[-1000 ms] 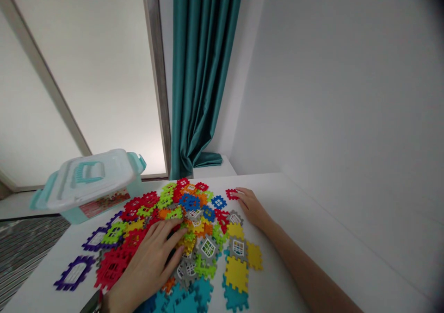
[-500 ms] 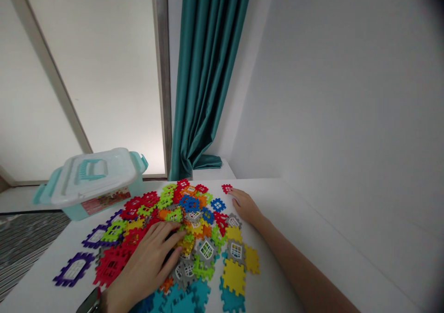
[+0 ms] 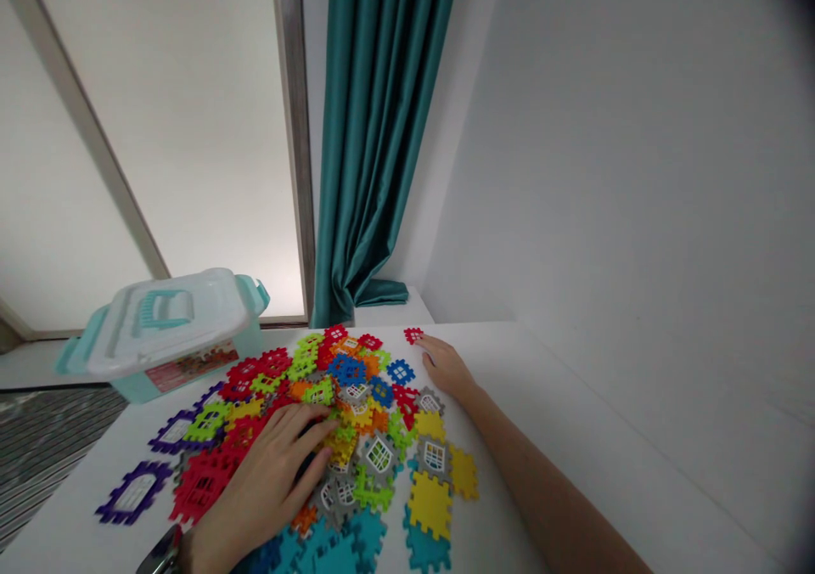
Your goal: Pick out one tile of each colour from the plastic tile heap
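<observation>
My left hand (image 3: 283, 464) lies across the heap of plastic building tiles, fingers spread, above red tiles (image 3: 204, 485) and beside yellow ones (image 3: 340, 449). I see no tile gripped in it, though its underside is hidden. At the far side, my right hand (image 3: 447, 368) reaches out with its fingertips on a small red window tile (image 3: 413, 335). The thumb is apart from the fingers and does not pinch the tile. Closest to that hand are a blue window tile (image 3: 401, 372) and a grey tile (image 3: 429, 402).
A lidded turquoise box (image 3: 169, 328) stands at the left back of the white table (image 3: 503, 472). Purple frame tiles (image 3: 135, 493) lie at the left. Yellow (image 3: 431, 504) and teal tiles (image 3: 428, 550) lie near the front. A green curtain (image 3: 382, 149) hangs behind the table.
The small red tile has slid slightly farther away, along with my right hand's fingertips. My left hand stays over the heap, nearly still. The view has shifted a little.
</observation>
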